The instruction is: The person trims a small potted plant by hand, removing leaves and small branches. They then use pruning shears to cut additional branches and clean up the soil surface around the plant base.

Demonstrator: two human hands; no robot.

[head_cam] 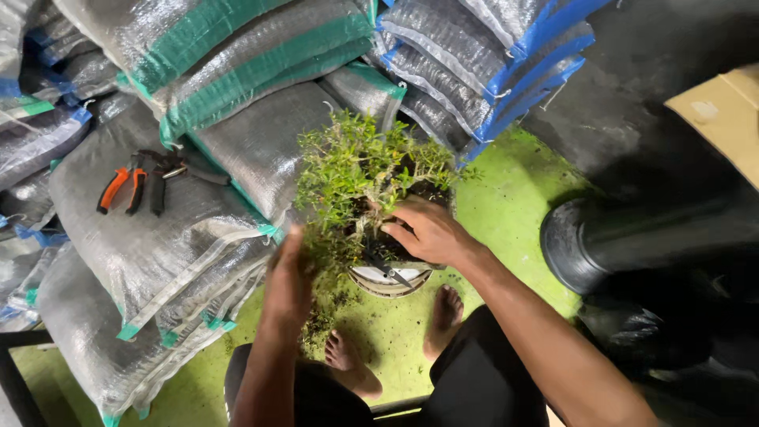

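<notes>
Stacked woven sacks (pixel 182 237) rise behind the small bushy potted plant (pixel 360 170), which stands on the green floor (pixel 514 205) before my bare feet. My right hand (pixel 431 231) grips low inside its foliage; my left hand (pixel 288 273), blurred, grip unreadable, brushes its left side. Best to steady the stem and work slowly. Orange-handled pliers (pixel 125 190) lie on the sacks, left of the plant.

One potted shrub (pixel 364 170), two pliers (pixel 138 186), two hands (pixel 431 229).
</notes>
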